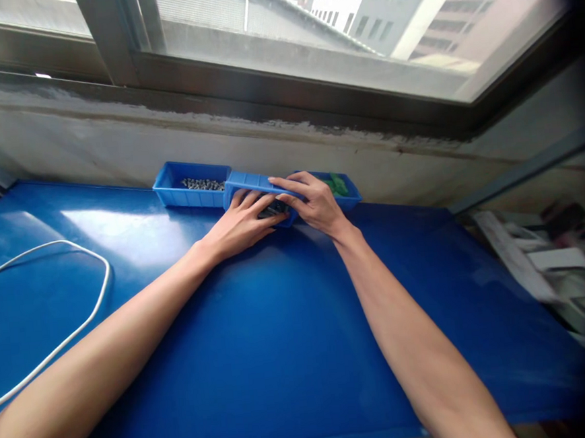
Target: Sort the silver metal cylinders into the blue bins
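A blue plastic bin [254, 180] in the middle is tipped on its side with its opening toward me. Dark grey small pieces [274, 209] show inside it, too small to name. My right hand [314, 200] grips the bin's upper edge at its right end. At the opening, my left hand [246, 221] lies with fingers stretched and apart over the pieces, its fingertips partly hidden inside. Left of it stands an upright blue bin [194, 198] with many small grey metal-looking parts [203, 184]. Behind my right hand is another blue bin [352, 197] holding green pieces [338, 184].
The bins stand along the back of a blue table [263, 356], against a wall [114, 142] under a window [282, 91]. A white cable [105, 277] curves across the table's left side. Blurred boxes or papers [562, 258] lie beyond the right edge.
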Tool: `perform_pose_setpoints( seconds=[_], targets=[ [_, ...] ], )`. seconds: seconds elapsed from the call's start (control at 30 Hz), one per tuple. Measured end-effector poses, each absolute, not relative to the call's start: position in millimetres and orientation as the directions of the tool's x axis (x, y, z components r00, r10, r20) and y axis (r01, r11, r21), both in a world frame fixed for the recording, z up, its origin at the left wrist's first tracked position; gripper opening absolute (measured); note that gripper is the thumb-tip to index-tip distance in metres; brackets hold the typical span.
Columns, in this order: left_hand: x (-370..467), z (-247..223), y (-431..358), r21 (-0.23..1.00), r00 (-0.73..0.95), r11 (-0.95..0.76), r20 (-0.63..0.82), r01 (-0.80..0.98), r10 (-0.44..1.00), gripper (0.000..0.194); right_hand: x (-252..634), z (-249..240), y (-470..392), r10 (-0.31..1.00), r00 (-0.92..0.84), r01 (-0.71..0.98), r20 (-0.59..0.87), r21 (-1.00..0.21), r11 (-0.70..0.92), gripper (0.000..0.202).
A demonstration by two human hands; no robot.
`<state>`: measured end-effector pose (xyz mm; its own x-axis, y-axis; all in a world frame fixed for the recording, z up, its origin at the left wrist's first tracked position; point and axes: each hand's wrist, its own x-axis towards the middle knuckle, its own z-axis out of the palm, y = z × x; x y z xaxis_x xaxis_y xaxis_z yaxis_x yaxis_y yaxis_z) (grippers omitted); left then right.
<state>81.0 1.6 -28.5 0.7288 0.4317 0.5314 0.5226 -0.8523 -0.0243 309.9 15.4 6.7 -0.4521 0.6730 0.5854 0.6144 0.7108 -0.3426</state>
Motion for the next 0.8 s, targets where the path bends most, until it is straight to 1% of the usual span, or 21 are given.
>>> perform_pose_setpoints(
  seconds=[0.2, 0.4, 0.53, 0.67, 0.8],
  targets=[
    [79.8, -28.0, 0.7, -0.008, 0.718, -0.846, 0.533, 0.533, 0.447, 0.047, 310.7, 6.1, 14.5, 0.647, -0.471, 0.619, 0.599, -0.298, 0.727, 0.05],
    [78.8, -30.9, 1.4, 0.007, 0.711, -0.846, 0.539, 0.533, 0.452, 0.048, 311.1, 3.1, 14.2, 0.633, -0.471, 0.657, 0.614, -0.235, 0.717, 0.05],
    [78.3, -31.1, 1.2, 0.016, 0.703, -0.845, 0.547, 0.535, 0.455, 0.048, 311.1, 3.2, 14.6, 0.645, -0.463, 0.646, 0.608, -0.267, 0.715, 0.049],
    [78.7, -31.1, 1.2, 0.027, 0.702, -0.85, 0.55, 0.526, 0.452, 0.041, 310.4, 4.9, 14.8, 0.664, -0.464, 0.625, 0.587, -0.314, 0.715, 0.049],
    [79.6, -32.2, 1.4, 0.024, 0.714, -0.859, 0.545, 0.511, 0.44, 0.038, 309.4, 5.3, 14.3, 0.658, -0.463, 0.625, 0.594, -0.308, 0.718, 0.048]
  ],
)
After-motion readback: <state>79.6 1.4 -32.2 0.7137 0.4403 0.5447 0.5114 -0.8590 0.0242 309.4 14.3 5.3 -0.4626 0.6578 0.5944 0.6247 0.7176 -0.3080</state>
